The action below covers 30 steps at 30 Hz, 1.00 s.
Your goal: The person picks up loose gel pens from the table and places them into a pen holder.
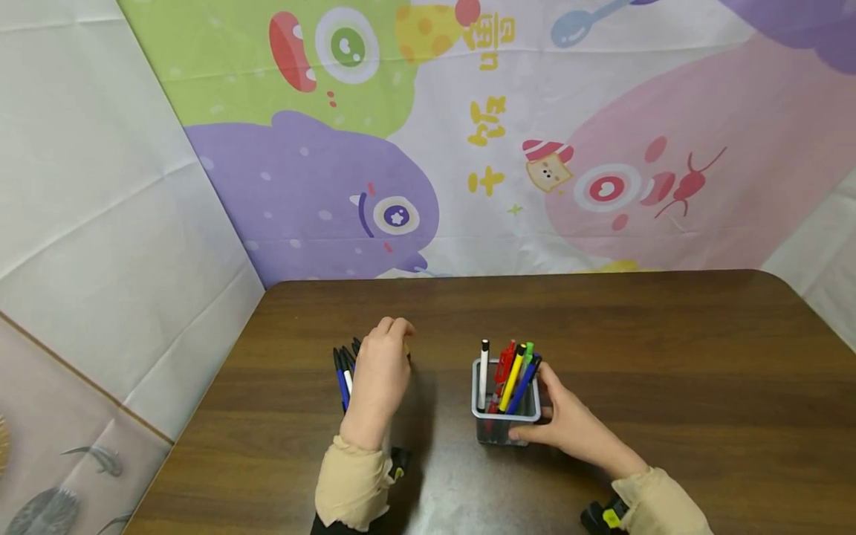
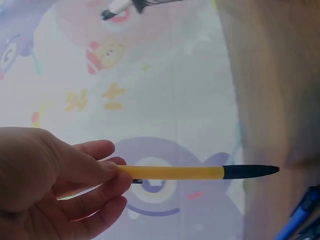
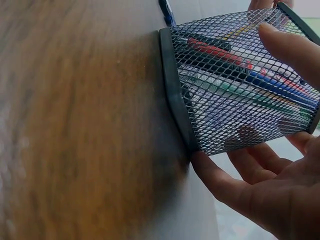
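Observation:
In the head view my left hand (image 1: 380,371) is left of centre, over the table. The left wrist view shows its thumb and fingers pinching a yellow pen (image 2: 175,172) with a black tip section; the head view mostly hides this pen behind the hand. My right hand (image 1: 575,427) grips the side of a dark mesh pen holder (image 1: 493,429), thumb on one face and fingers around another. Upright inside lean a white pen (image 1: 484,379), a red pen (image 1: 503,371), a yellow pen (image 1: 512,379), a blue pen (image 1: 524,385) and a green one (image 1: 529,351).
Several dark-tipped pens, among them a blue pen (image 1: 342,383), lie beside my left hand, partly hidden by it. The brown wooden table (image 1: 669,357) meets a cartoon-printed cloth (image 1: 481,230) at its far edge. A white cloth (image 1: 120,186) hangs at the left.

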{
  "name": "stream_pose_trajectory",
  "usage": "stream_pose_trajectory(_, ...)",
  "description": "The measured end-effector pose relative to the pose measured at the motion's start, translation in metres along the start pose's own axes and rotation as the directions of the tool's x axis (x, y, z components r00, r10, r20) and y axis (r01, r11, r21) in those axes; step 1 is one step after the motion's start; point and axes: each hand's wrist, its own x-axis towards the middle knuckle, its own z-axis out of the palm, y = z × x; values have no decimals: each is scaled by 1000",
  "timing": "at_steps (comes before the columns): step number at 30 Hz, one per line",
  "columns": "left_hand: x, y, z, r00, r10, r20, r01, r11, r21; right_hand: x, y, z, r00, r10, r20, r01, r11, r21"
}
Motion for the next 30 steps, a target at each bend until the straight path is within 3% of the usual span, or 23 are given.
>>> stream_pose_trajectory(11, 0, 15, -12, 995, -67, -69, 58, 990, -125, -2, -3, -1, 1000, 4, 4, -4, 1000, 5)
stream_pose_trajectory(15, 0, 20, -18, 987, -50, -154, 25, 986, -162, -3, -4, -1, 1000, 11, 5, -11, 1000, 2)
stream_pose_trajectory(18, -1, 25, -23, 972, -17, -233, -28, 981, -190, -2, -3, -1, 1000, -2, 0, 2, 1000, -9)
stream_pose_trajectory(23, -2, 32, -29, 934, 34, -356, -118, 969, -215, -1, -1, 0, 1000, -14, -9, 14, 1000, -17)
stream_pose_trajectory(27, -2, 35, -30, 909, 10, -416, -154, 937, -315, -1, 0, 0, 1000, 0, -8, 0, 1000, -3)
stream_pose_trajectory(30, 0, 35, -28, 903, -28, -428, -161, 903, -398, -1, -1, -1, 1000, 10, -4, -10, 1000, 1)
